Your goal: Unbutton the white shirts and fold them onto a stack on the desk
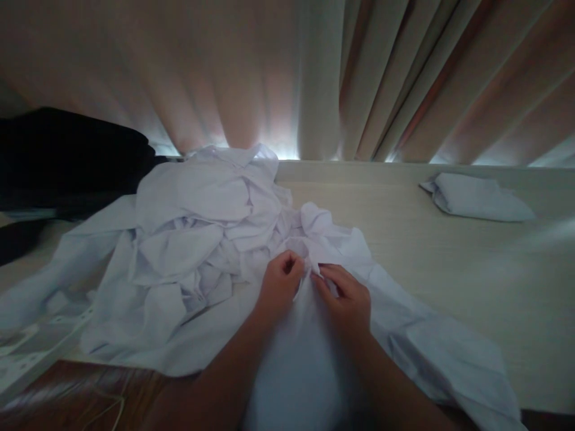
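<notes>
1. the left hand (282, 284) is curled narrow, thumb and forefinger pinching an edge of the white garment (309, 341).
2. the right hand (348, 293) pinches the same garment just beside it, thumb underneath, fingertips on top; so close a grip likely gives fine control over one small spot.
3. the garment lies on the pale surface (426, 263) in front of the person, its near part between the forearms, probably so both hands reach it evenly; one part spreads to the right.
4. the heap of white cloth (193, 227) sits loose to the left, seemingly beside the working spot for easy reach.
5. the small white bundle (483, 197) lies well apart at far right, near the curtain (321, 84).
</notes>
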Demonstrator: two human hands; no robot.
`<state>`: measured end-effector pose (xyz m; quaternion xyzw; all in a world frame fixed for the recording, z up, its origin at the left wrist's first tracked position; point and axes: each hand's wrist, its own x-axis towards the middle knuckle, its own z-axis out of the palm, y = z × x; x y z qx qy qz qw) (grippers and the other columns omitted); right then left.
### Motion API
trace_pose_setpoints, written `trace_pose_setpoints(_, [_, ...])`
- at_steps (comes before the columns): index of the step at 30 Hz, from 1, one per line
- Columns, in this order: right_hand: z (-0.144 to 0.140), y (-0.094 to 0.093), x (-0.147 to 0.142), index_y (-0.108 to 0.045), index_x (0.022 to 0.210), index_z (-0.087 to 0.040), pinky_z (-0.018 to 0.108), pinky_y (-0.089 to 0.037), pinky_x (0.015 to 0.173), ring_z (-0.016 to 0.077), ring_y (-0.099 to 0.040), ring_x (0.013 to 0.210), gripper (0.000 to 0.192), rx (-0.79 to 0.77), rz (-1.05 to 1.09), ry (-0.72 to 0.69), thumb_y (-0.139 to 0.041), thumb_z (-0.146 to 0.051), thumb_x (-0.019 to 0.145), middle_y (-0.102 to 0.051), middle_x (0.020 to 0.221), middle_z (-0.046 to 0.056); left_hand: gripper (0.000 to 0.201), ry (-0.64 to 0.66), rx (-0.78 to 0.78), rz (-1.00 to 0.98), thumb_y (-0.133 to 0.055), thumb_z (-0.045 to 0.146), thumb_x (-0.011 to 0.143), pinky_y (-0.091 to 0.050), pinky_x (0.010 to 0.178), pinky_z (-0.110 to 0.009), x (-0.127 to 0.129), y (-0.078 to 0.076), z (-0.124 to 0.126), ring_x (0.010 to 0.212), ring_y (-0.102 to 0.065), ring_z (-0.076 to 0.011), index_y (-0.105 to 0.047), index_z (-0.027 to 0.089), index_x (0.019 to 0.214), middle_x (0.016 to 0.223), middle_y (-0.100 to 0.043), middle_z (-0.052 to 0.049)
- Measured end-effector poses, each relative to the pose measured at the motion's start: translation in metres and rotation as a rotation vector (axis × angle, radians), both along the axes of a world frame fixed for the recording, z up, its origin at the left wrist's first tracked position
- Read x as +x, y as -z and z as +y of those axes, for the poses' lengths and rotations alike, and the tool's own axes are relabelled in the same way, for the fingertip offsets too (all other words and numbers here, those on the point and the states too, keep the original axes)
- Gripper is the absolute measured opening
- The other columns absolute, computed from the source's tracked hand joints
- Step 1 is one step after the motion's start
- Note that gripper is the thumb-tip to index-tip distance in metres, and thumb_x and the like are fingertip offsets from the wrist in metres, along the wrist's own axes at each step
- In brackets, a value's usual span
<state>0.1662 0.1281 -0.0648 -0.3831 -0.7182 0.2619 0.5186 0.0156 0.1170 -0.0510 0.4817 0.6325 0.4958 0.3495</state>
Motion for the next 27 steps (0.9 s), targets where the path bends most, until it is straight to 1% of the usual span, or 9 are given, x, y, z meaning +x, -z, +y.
trace_pose_setpoints(2, [0.0, -0.003, 0.002, -0.075, 0.093, -0.022, 0.031, -0.059, 0.077, 0.018, -0.07, 0.085, 0.012, 0.149, -0.009, 0.08, -0.069, -0.015, 0.086, -0.074, 0.093, 0.006, 0.018, -0.037, -0.007, 0.029, -0.05, 0.025, 0.081, -0.032, 0.054, -0.023, 0.001, -0.002, -0.001, 0.057, -0.043, -0.0118, -0.049, 0.02, 0.063, 0.057, -0.046, 0.005])
trace_pose_setpoints(5, [0.002, -0.005, 0.002, -0.074, 0.091, -0.02, 0.03, -0.057, 0.07, 0.017, -0.067, 0.078, 0.015, 0.258, -0.04, 0.148, -0.068, -0.009, 0.084, -0.07, 0.086, 0.006, 0.018, -0.096, -0.033, 0.069, -0.052, 0.021, 0.077, -0.031, 0.053, -0.023, 0.005, -0.006, -0.004, 0.055, -0.043, -0.0112, -0.049, 0.02, 0.059, 0.054, -0.046, 0.005])
trace_pose_setpoints(9, [0.003, -0.001, -0.003, -0.073, 0.093, -0.019, 0.033, -0.055, 0.072, 0.0193, -0.063, 0.081, 0.019, 0.297, -0.137, 0.074, -0.062, -0.006, 0.084, -0.067, 0.084, 0.007, 0.021, -0.087, -0.067, -0.023, -0.057, 0.028, 0.08, -0.033, 0.051, -0.023, 0.013, -0.011, -0.011, 0.054, -0.044, -0.0113, -0.057, 0.018, 0.062, 0.054, -0.05, 0.004])
trace_pose_setpoints(12, [0.002, 0.003, -0.005, -0.073, 0.096, -0.02, 0.036, -0.054, 0.075, 0.0204, -0.062, 0.083, 0.02, 0.269, -0.191, 0.025, -0.059, -0.009, 0.085, -0.067, 0.087, 0.007, 0.02, -0.063, -0.083, -0.108, -0.058, 0.03, 0.081, -0.036, 0.051, -0.022, 0.015, -0.014, -0.017, 0.055, -0.046, -0.0116, -0.062, 0.018, 0.066, 0.058, -0.054, 0.002])
trace_pose_setpoints(15, [0.0, 0.005, -0.004, -0.073, 0.104, -0.021, 0.037, -0.054, 0.08, 0.0212, -0.061, 0.088, 0.026, 0.223, -0.227, -0.015, -0.057, -0.012, 0.086, -0.067, 0.093, 0.008, 0.018, -0.045, -0.078, -0.175, -0.056, 0.028, 0.082, -0.044, 0.057, -0.024, 0.013, -0.016, -0.019, 0.061, -0.051, -0.0132, -0.063, 0.018, 0.069, 0.064, -0.06, -0.001])
trace_pose_setpoints(18, [-0.001, 0.006, -0.003, -0.072, 0.111, -0.021, 0.039, -0.053, 0.082, 0.0226, -0.061, 0.092, 0.03, 0.183, -0.262, -0.048, -0.056, -0.016, 0.087, -0.067, 0.099, 0.01, 0.021, -0.043, -0.058, -0.158, -0.053, 0.029, 0.085, -0.048, 0.064, -0.026, 0.01, -0.016, -0.019, 0.068, -0.056, -0.0153, -0.063, 0.018, 0.07, 0.071, -0.063, -0.004])
trace_pose_setpoints(22, [-0.003, 0.006, -0.004, -0.074, 0.11, -0.021, 0.04, -0.051, 0.084, 0.0232, -0.062, 0.094, 0.027, 0.139, -0.28, -0.031, -0.056, -0.02, 0.09, -0.067, 0.1, 0.01, 0.025, -0.006, -0.051, -0.123, -0.055, 0.038, 0.088, -0.045, 0.058, -0.025, 0.008, -0.013, -0.019, 0.062, -0.053, -0.014, -0.064, 0.018, 0.076, 0.068, -0.062, -0.002])
trace_pose_setpoints(24, [-0.005, 0.005, -0.006, -0.075, 0.107, -0.021, 0.04, -0.051, 0.087, 0.0232, -0.063, 0.094, 0.024, 0.073, -0.219, -0.002, -0.057, -0.024, 0.092, -0.069, 0.1, 0.01, 0.024, -0.009, -0.048, -0.098, -0.057, 0.037, 0.087, -0.041, 0.054, -0.024, 0.008, -0.011, -0.02, 0.058, -0.049, -0.0126, -0.064, 0.017, 0.076, 0.064, -0.058, 0.0])
trace_pose_setpoints(27, [-0.007, 0.002, -0.007, -0.075, 0.104, -0.019, 0.038, -0.053, 0.087, 0.0222, -0.067, 0.092, 0.022, -0.137, -0.066, 0.022, -0.062, -0.032, 0.091, -0.073, 0.098, 0.008, 0.022, -0.035, -0.033, -0.044, -0.056, 0.033, 0.088, -0.036, 0.05, -0.023, 0.01, -0.01, -0.022, 0.053, -0.044, -0.0109, -0.062, 0.018, 0.073, 0.058, -0.05, 0.004])
